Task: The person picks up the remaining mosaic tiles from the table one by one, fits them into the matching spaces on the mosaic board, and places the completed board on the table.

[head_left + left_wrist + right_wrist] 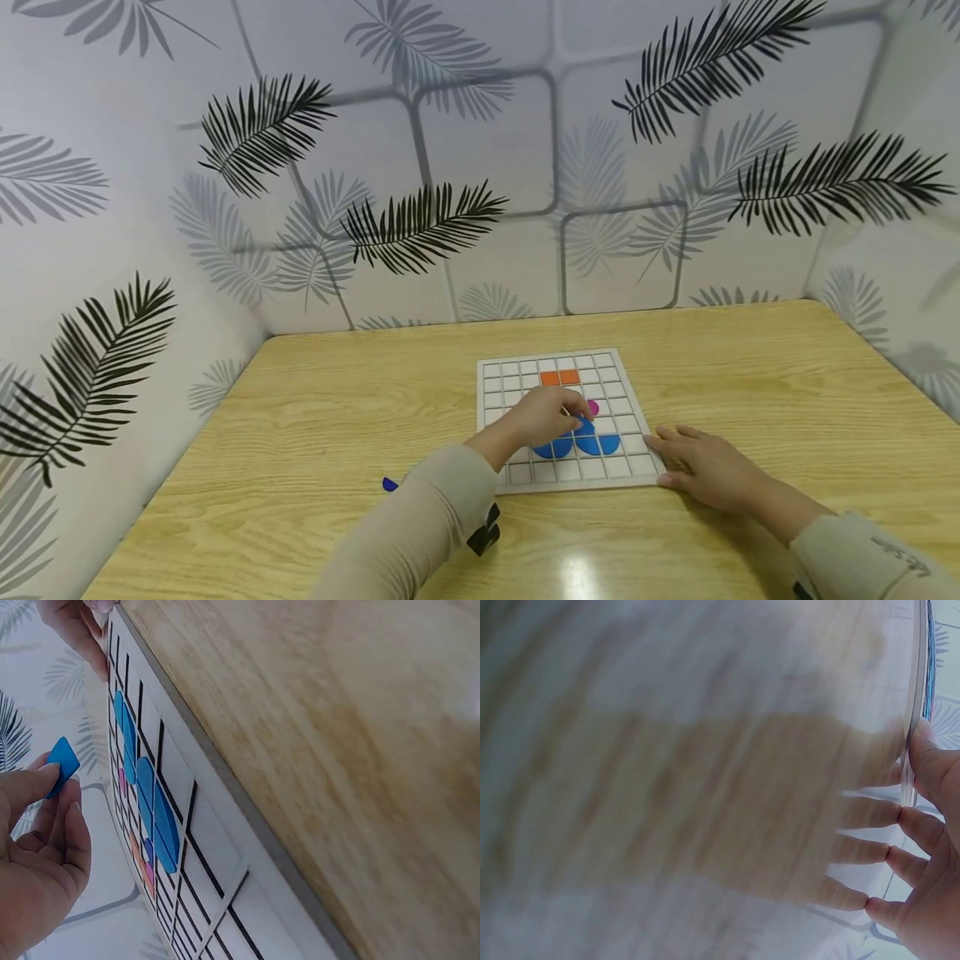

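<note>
My left hand (543,414) is over the white grid board (633,467) and pinches a small blue piece (64,763) between thumb and fingertips. In the left wrist view this piece is raised off the board's face. Blue rounded pieces (552,448) lie in the nearer rows of the grid. Farther back are two orange squares (559,377) and a magenta piece (592,407), partly covered by my left hand in the head view. My right hand (708,471) rests at the board's right edge, fingers spread, thumb against the near corner.
A dark blue piece (389,484) lies on the wooden table (315,408) left of the board, beside my left sleeve. Behind the table stands a wall (495,267) with a leaf pattern.
</note>
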Demonstrator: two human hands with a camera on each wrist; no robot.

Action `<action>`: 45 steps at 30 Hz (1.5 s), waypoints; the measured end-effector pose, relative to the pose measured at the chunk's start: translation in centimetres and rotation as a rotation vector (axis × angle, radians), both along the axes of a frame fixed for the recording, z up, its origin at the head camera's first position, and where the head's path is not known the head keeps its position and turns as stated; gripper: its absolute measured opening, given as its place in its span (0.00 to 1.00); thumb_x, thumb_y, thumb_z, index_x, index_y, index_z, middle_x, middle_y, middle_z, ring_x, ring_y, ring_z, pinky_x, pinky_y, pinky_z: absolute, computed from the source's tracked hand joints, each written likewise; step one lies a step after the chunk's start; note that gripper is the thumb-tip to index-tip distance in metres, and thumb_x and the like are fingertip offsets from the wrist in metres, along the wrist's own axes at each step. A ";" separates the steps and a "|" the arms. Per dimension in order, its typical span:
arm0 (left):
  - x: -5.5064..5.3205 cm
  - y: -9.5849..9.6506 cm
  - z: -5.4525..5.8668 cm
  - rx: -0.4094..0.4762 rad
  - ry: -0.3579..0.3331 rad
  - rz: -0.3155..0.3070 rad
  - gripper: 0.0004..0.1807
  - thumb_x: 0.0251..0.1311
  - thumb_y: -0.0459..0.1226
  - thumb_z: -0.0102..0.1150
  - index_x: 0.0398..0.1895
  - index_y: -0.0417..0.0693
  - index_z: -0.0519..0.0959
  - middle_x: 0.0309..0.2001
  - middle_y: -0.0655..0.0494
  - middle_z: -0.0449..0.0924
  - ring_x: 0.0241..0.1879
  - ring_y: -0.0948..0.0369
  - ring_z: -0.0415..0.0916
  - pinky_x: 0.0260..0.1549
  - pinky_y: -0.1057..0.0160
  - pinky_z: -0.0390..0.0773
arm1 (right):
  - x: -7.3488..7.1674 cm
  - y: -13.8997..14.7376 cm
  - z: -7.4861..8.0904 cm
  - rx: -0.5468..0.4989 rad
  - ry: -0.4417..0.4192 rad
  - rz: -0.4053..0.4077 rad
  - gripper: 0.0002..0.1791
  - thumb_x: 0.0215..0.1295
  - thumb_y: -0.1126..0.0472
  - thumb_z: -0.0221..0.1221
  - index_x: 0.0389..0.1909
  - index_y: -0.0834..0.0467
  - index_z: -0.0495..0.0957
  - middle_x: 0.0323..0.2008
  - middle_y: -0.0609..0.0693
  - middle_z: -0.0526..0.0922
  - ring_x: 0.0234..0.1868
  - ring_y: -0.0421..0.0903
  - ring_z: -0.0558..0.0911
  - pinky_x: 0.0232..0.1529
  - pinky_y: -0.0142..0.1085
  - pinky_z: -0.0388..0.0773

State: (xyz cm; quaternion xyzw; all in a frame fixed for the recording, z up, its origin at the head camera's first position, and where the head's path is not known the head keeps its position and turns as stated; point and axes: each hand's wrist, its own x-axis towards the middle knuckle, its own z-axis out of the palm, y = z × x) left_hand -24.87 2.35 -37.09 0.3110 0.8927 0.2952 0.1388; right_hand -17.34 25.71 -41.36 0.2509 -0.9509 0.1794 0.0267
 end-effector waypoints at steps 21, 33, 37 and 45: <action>-1.6 3.8 -1.8 -0.099 0.132 0.016 0.06 0.52 0.29 0.54 0.30 0.49 0.77 0.32 0.61 0.75 0.36 0.67 0.70 0.36 0.74 0.68 | -0.1 -0.1 0.0 0.003 -0.003 0.004 0.28 0.53 0.51 0.57 0.53 0.64 0.69 0.52 0.65 0.68 0.52 0.67 0.63 0.46 0.57 0.60; -1.4 4.3 -2.1 -0.196 0.199 0.024 0.07 0.53 0.31 0.55 0.32 0.51 0.79 0.33 0.62 0.75 0.35 0.68 0.70 0.35 0.74 0.67 | -0.1 -0.1 -0.1 0.009 0.004 -0.004 0.28 0.53 0.52 0.57 0.53 0.64 0.69 0.52 0.64 0.68 0.52 0.67 0.63 0.46 0.57 0.60; -1.3 4.5 -2.2 -0.262 0.249 0.022 0.07 0.53 0.33 0.55 0.35 0.51 0.79 0.34 0.62 0.76 0.37 0.67 0.70 0.37 0.74 0.67 | 0.0 -0.1 -0.1 0.009 0.008 0.003 0.28 0.53 0.52 0.57 0.53 0.64 0.69 0.51 0.65 0.68 0.51 0.67 0.64 0.46 0.57 0.60; -1.4 4.9 -2.6 -0.320 0.304 0.014 0.10 0.53 0.33 0.54 0.37 0.50 0.80 0.34 0.61 0.76 0.38 0.67 0.69 0.40 0.75 0.65 | 0.1 -0.1 0.0 0.003 0.034 -0.003 0.28 0.52 0.52 0.58 0.52 0.64 0.69 0.51 0.64 0.69 0.51 0.67 0.64 0.46 0.56 0.61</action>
